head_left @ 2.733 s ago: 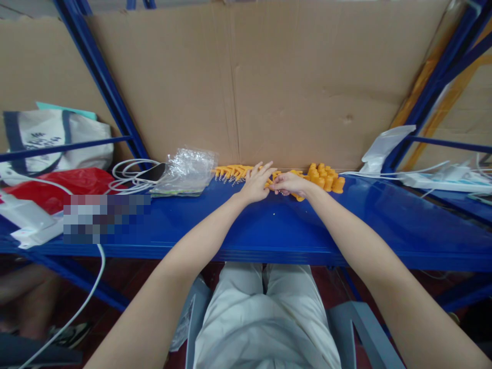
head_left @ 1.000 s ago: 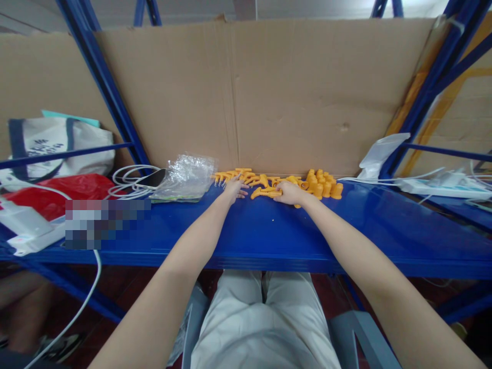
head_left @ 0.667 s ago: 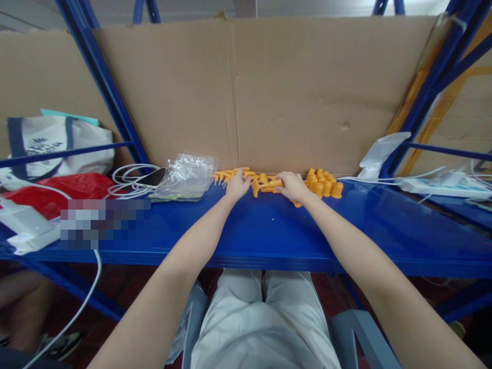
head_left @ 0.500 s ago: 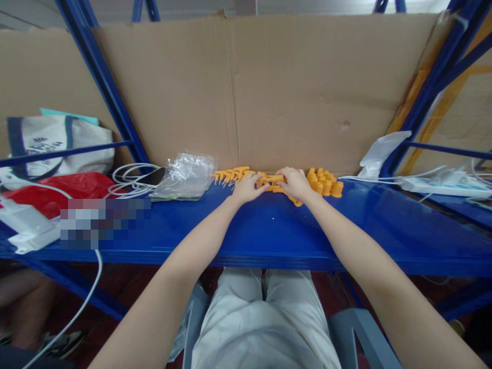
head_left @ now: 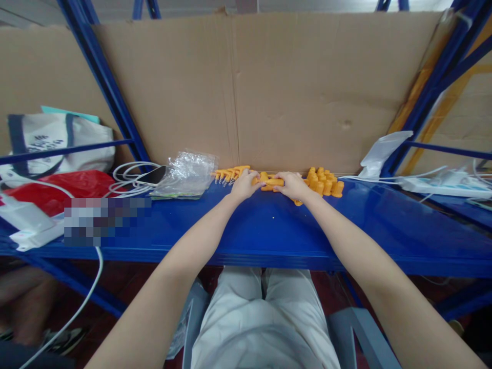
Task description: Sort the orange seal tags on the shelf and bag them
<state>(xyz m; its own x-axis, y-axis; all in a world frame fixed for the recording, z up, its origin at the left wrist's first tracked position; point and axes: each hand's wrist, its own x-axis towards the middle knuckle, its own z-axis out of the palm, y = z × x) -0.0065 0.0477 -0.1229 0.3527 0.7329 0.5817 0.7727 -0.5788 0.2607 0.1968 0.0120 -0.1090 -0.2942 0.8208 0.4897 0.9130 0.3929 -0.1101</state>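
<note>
Several orange plastic pieces (head_left: 273,183) lie between my hands on the blue shelf; their exact kind is too small to make out. My left hand (head_left: 243,186) has its fingers closed about the left end of one piece. From the other side, my right hand (head_left: 295,186) pinches the right end of an orange piece, its thumb toward me. Left of my left hand sits a row of orange handle-like parts (head_left: 230,172) with small metal chains or springs. Orange cup-shaped parts (head_left: 322,183) stand upright in a cluster right of my right hand.
Clear plastic bags (head_left: 188,177), a dark phone-like object (head_left: 154,176), coiled white cable (head_left: 128,177) and a red bag (head_left: 61,190) lie to the left. Cardboard (head_left: 284,92) closes off the back. A white power strip (head_left: 442,185) rests at right. Blue posts (head_left: 103,82) frame the shelf.
My right hand has turned and lowered slightly, now gripping the right end of an orange piece. My left hand has shifted a little to the left.
</note>
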